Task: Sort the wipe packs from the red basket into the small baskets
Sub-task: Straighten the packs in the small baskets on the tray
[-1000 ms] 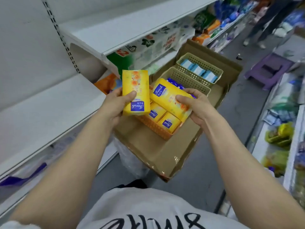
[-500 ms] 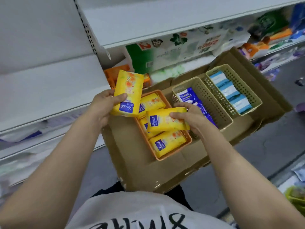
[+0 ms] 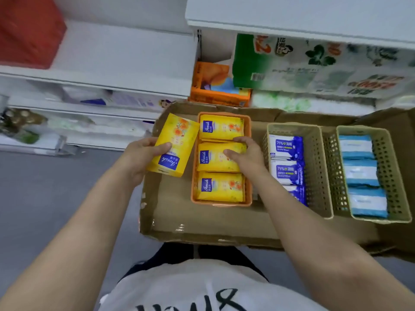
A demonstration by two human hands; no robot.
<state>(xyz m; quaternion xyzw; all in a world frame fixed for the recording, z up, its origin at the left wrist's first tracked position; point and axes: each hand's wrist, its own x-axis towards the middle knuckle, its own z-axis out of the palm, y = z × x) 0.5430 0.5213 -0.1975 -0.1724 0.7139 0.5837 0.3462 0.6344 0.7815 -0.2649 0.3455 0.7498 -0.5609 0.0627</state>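
My left hand (image 3: 141, 158) grips a yellow wipe pack (image 3: 174, 144) and holds it just left of the orange basket (image 3: 248, 153). That basket holds three yellow packs in a row. My right hand (image 3: 246, 153) has its fingers and thumb on the middle yellow pack (image 3: 213, 158), which lies in the basket. To the right, a beige basket (image 3: 318, 167) holds dark blue packs (image 3: 286, 147). A second beige basket (image 3: 390, 173) holds light blue packs (image 3: 357, 144).
All three baskets sit in a shallow cardboard tray (image 3: 202, 223). Behind it are white shelves (image 3: 125, 61) with an orange box (image 3: 215, 86) and a green-and-white package (image 3: 314, 66). Grey floor (image 3: 56, 187) lies to the left. A red object (image 3: 27, 30) sits on the upper left shelf.
My right hand lowered its yellow pack flat into the middle of the orange basket. The left hand kept its pack beside the basket. The view swung round over the tray.
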